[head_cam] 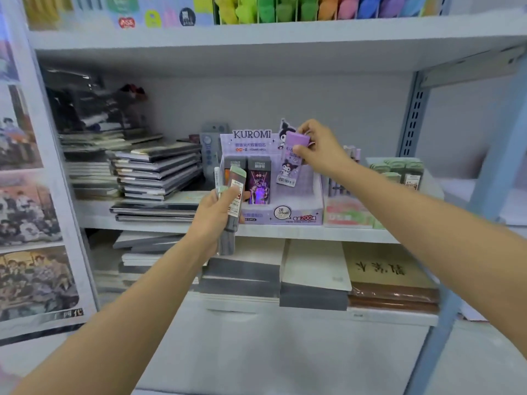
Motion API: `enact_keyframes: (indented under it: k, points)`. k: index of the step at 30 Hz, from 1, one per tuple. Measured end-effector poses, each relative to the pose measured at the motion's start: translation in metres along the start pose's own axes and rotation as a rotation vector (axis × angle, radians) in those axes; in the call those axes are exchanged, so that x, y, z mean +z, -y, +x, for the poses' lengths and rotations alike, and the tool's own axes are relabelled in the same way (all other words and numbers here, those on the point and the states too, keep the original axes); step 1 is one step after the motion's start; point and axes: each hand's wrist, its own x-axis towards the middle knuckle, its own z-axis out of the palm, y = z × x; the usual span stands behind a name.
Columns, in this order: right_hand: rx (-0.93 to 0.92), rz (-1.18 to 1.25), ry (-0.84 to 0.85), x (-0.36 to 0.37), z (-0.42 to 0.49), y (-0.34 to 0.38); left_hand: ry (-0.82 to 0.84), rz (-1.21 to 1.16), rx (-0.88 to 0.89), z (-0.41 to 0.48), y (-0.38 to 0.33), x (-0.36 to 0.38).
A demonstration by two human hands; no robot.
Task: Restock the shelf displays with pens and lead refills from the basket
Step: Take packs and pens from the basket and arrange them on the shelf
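Just right of the frame's centre, your right hand (319, 146) pinches the upper end of a purple lead refill case (292, 163) between thumb and curled fingers. The case hangs slightly tilted, barcode end down, over the right part of the Kuromi display box (296, 216). Whether its lower end touches the box cannot be told. In the left part of that box two dark refill packs (259, 179) stand upright side by side. Your left hand (214, 215), at mid-frame, is wrapped firmly round a bundle of grey refill cases with pale green caps (235, 201). It holds them upright in front of the box's left front corner, the lower ends dropping past the edge of the middle shelf (142, 223). The box sits at the front of that shelf. To its left lies a stack of dark notebooks (156, 169), and just beside it on the right stand some pens (353, 153). Farther right, at the right of the frame, is a display of green-capped refills (399, 172). On the shelf below, in the lower middle of the frame, lie flat stacks of pads (313, 269). Along the top edge runs a row of bright highlighters (285, 10), and posters (28, 209) cover the panel at the left edge.
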Motion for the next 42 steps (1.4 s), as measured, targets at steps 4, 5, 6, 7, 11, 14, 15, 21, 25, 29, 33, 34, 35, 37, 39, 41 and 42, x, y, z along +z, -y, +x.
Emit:
enact_keyframes:
  k: [4, 5, 6, 7, 11, 14, 15, 21, 25, 29, 33, 34, 35, 37, 39, 41, 42]
  points:
    - [-0.020, -0.097, 0.095, 0.014, 0.005, -0.006, -0.023, 0.029, -0.008, 0.003, 0.010, -0.002]
    - [-0.025, -0.148, 0.117, 0.016, 0.005, -0.008, -0.030, 0.040, 0.005, 0.003, 0.012, -0.003]
    - [-0.031, -0.195, 0.130, 0.019, 0.006, -0.010, -0.034, 0.048, 0.018, 0.003, 0.014, -0.003]
    - [-0.038, -0.230, 0.138, 0.020, 0.007, -0.011, -0.033, 0.050, 0.029, 0.002, 0.015, -0.003]
    - [-0.059, -0.297, 0.245, 0.011, 0.015, -0.013, -0.035, 0.043, 0.031, 0.005, 0.017, -0.003]
    - [-0.073, -0.314, 0.288, 0.010, 0.018, -0.012, -0.032, 0.035, 0.026, 0.005, 0.018, -0.003]
    - [-0.081, -0.320, 0.272, 0.012, 0.018, -0.012, -0.028, 0.031, 0.026, 0.005, 0.018, -0.003]
    - [-0.161, -0.341, 0.074, 0.029, 0.016, -0.013, -0.002, 0.017, 0.031, 0.004, 0.017, -0.005]
    - [-0.173, -0.450, -0.004, 0.035, 0.013, -0.017, -0.023, -0.042, 0.046, 0.002, 0.018, -0.005]
    - [-0.139, -0.500, -0.002, 0.033, 0.011, -0.016, -0.075, -0.063, 0.078, 0.001, 0.016, -0.007]
    - [-0.143, -0.191, -0.041, 0.025, -0.003, -0.001, -0.013, -0.097, 0.068, -0.002, 0.012, -0.004]
    - [-0.128, -0.033, 0.003, 0.024, -0.010, 0.004, 0.005, -0.108, 0.060, -0.003, 0.011, -0.002]
    - [-0.090, 0.123, 0.090, 0.024, -0.017, 0.009, 0.025, -0.119, 0.055, -0.004, 0.010, 0.000]
    - [0.025, 0.308, 0.302, 0.027, -0.030, 0.015, 0.065, -0.125, 0.048, -0.005, 0.008, 0.004]
    - [0.108, 0.363, 0.426, 0.031, -0.039, 0.016, 0.099, -0.101, 0.041, -0.008, 0.006, 0.008]
    - [0.112, 0.382, 0.433, 0.030, -0.043, 0.014, 0.120, -0.083, 0.020, -0.012, 0.004, 0.011]
    - [0.099, 0.384, 0.418, 0.028, -0.045, 0.013, 0.120, -0.081, 0.001, -0.013, 0.003, 0.013]
